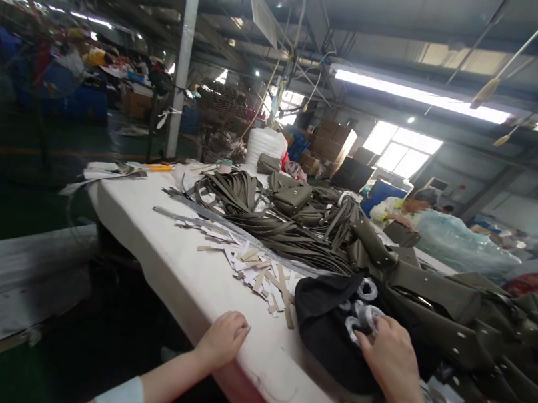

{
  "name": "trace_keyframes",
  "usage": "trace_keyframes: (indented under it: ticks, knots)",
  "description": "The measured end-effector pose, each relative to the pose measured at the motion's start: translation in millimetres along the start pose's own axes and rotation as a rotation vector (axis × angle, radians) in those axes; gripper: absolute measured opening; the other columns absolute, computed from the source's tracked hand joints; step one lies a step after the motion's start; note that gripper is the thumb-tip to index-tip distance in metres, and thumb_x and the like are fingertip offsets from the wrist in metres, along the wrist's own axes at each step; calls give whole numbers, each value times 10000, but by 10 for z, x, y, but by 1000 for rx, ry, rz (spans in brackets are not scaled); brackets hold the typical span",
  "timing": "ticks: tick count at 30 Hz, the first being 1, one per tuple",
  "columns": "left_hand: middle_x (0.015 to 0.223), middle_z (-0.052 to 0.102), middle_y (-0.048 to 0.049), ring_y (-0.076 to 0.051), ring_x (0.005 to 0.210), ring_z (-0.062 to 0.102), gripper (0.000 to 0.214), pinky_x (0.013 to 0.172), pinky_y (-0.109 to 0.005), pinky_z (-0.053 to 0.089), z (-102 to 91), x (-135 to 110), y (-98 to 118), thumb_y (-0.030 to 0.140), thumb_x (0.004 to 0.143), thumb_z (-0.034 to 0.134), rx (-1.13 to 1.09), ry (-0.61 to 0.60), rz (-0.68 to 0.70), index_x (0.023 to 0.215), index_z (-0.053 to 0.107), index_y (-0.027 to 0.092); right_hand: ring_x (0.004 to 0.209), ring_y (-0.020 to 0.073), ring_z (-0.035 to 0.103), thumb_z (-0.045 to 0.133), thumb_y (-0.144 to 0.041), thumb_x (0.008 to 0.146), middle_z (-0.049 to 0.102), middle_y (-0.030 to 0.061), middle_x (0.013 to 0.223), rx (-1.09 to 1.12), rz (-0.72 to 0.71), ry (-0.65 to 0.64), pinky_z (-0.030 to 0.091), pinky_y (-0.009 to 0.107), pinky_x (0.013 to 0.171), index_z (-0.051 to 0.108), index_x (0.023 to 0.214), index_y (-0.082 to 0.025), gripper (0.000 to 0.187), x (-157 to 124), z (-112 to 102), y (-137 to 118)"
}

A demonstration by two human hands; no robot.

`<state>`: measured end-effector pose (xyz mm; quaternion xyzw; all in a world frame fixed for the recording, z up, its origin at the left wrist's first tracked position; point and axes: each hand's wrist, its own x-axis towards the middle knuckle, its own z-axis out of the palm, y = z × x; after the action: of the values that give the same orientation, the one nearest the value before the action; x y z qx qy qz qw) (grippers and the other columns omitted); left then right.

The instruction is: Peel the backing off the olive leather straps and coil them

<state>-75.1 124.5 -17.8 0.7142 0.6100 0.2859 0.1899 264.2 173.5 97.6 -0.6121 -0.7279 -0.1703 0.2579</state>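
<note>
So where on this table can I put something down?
The table is bare along its near edge, from the left hand up to the paper scraps, and along the left side beyond them. The middle and right are crowded: olive straps, olive bags, and the black cloth under the right hand.

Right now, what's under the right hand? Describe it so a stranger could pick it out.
Start at the long white table, near its close end. There, between the scattered pale paper strips and the olive-green pieces, lies a rumpled black cloth under the right hand. It is the only black item there and carries white printed shapes.
</note>
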Motion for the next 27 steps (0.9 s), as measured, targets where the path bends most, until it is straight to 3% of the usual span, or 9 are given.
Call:
trace_keyframes:
  ticks: [3,6,10,13,16,19,23,27]
  knots:
    - [857,676,-95,-213,864,613,357,806,-313,422,105,295,-119,265,964,350,119,26,-151,772,636,170,1029,331,580,606,-376,776,654,160,1077,-10,-99,-28,421,439,941,658,1001,-164,313,319,137,57]
    - [831,666,-105,-219,804,617,394,729,-317,398,204,455,-163,311,978,324,171,52,-243,757,617,166,1033,289,598,554,-400,843,667,114,1077,59,-170,-158,421,389,932,674,989,-196,278,633,412,-98]
    - [839,659,-90,-228,831,617,335,723,-320,383,278,489,-188,323,965,371,224,51,-254,775,607,182,1051,286,604,527,-382,878,684,122,1073,31,-172,-392,411,371,935,687,1044,-182,305,1099,1047,-294]
    - [811,654,-78,-223,812,617,340,713,-323,381,302,478,-221,312,968,359,253,58,-248,756,597,194,1037,274,619,516,-312,894,698,132,1056,32,-191,-494,427,357,908,699,1044,-156,284,1395,1605,-382]
    - [790,654,-72,-221,789,614,324,695,-331,374,329,476,-254,307,959,378,261,73,-253,739,590,201,999,254,637,499,-213,909,704,148,1023,23,-207,-593,443,351,877,714,999,-135,246,1557,2100,-437]
    - [774,653,-65,-213,772,608,310,684,-331,366,364,473,-273,304,951,398,270,89,-259,729,589,203,959,222,642,542,-242,927,692,117,1003,-13,-190,-680,469,377,871,685,1004,-121,203,1600,2465,-430]
    - [792,659,-46,-197,779,606,284,684,-319,365,404,457,-278,288,942,419,286,119,-279,733,591,202,983,207,624,574,-349,933,651,80,1095,-86,-125,-749,485,424,893,631,1078,-136,264,1607,2721,-352]
    - [792,656,-36,-189,779,603,283,687,-312,370,412,452,-279,287,937,424,286,123,-284,725,591,203,1025,240,626,550,-266,936,653,127,1112,-127,-85,-763,460,417,903,629,1097,-109,238,1630,2726,-323]
